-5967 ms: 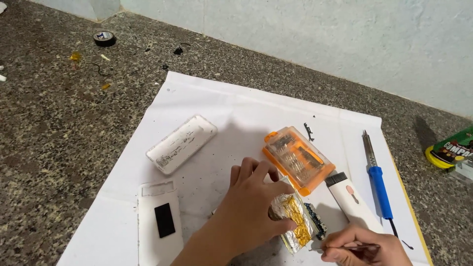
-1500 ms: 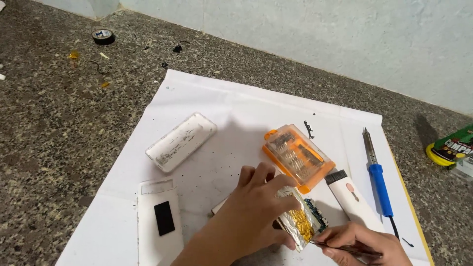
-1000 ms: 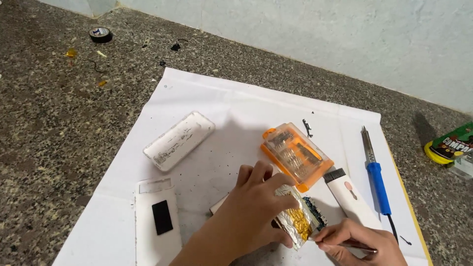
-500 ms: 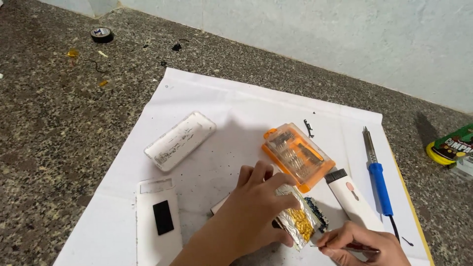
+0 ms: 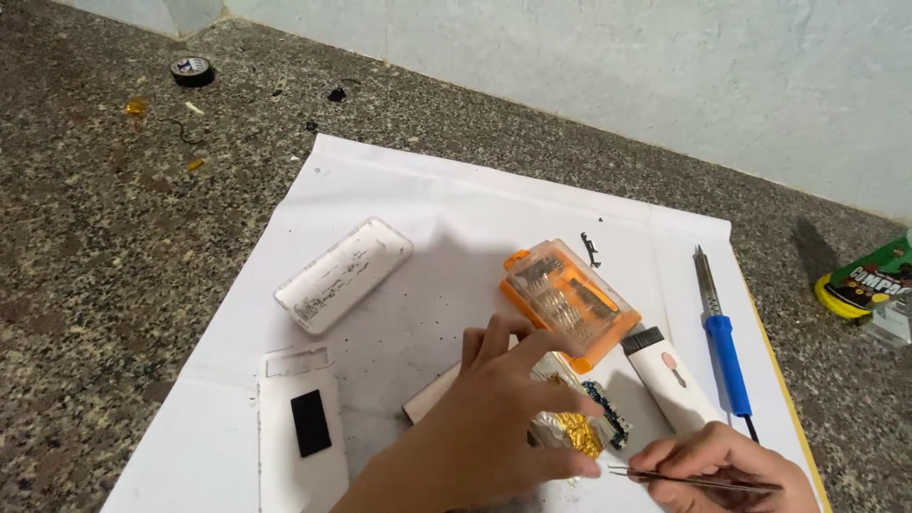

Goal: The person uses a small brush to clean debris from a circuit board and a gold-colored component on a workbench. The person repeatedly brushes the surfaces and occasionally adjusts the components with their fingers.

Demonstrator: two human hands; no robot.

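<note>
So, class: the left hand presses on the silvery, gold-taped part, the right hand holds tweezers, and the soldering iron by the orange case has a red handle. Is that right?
Not quite. The head view shows the soldering iron with a blue handle, not red. The rest holds: the left hand presses on the silvery, gold-taped part, the right hand holds tweezers, and the iron lies near the orange case.

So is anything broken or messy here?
Yes. A gadget lies in pieces on the white paper: an empty white shell sits apart, and the left hand holds foil-wrapped insides with a bare circuit board. Small scraps and bits are strewn over the stone counter.
</note>
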